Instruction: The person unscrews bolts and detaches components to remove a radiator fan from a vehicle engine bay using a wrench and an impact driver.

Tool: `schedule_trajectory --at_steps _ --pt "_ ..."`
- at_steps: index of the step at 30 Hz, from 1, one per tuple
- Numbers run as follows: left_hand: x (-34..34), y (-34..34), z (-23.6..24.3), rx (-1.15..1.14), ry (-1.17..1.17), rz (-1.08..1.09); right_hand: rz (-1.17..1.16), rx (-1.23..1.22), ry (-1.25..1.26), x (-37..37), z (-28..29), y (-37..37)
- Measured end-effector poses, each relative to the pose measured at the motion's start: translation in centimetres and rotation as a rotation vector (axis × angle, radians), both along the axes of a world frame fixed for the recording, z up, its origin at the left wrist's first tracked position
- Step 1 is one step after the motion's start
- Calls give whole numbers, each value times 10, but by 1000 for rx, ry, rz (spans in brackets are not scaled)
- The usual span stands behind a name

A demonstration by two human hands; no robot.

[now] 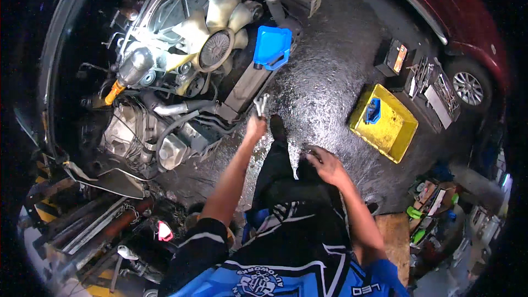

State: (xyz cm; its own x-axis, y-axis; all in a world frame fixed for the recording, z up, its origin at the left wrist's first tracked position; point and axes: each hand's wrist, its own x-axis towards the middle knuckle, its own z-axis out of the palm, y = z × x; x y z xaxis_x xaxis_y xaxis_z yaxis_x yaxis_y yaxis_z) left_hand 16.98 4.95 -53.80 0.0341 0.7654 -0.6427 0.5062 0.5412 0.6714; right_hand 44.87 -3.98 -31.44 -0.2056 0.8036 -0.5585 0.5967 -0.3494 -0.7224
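Note:
My left hand is closed around a shiny metal hand tool with two pale ends sticking up; its exact kind is hard to make out. Just ahead of that hand lies the open engine bay, with the front crossbar nearest to it. Beside my dark trousers, my right hand hangs with its fingers bent and apart, and nothing plain to see in it. On the crossbar sits a blue plastic jug. A pale multi-bladed engine fan stands behind, lit by a work lamp with an orange handle.
On the wet dark floor to the right stands a yellow tub with a blue container in it. Beyond are an open toolbox, a black box and a red car's wheel. Assorted parts crowd the lower left.

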Motion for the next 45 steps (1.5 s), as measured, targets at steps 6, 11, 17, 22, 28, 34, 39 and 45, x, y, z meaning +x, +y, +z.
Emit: schedule_trajectory --at_steps 6,11,17,22,28,34,39,45 --pt "-87 82 -61 137 498 -255 -12 -40 -302 19 -48 -35" --pt "-97 129 -96 182 511 -333 92 -35 -436 34 -75 -82" --pt "-98 144 -118 135 670 -332 321 -124 -505 33 -100 -86" --pt "-65 131 -88 313 724 -491 586 177 -783 40 -101 -90" --pt "-109 112 -88 386 1038 -635 267 72 -427 38 -115 -66" --pt "-62 120 -3 327 436 -8 147 190 -407 48 -107 -35" --pt "-93 95 83 471 165 -221 232 114 -366 32 -107 32" --pt "-174 116 335 606 2 -85 128 -70 -312 15 -95 81"
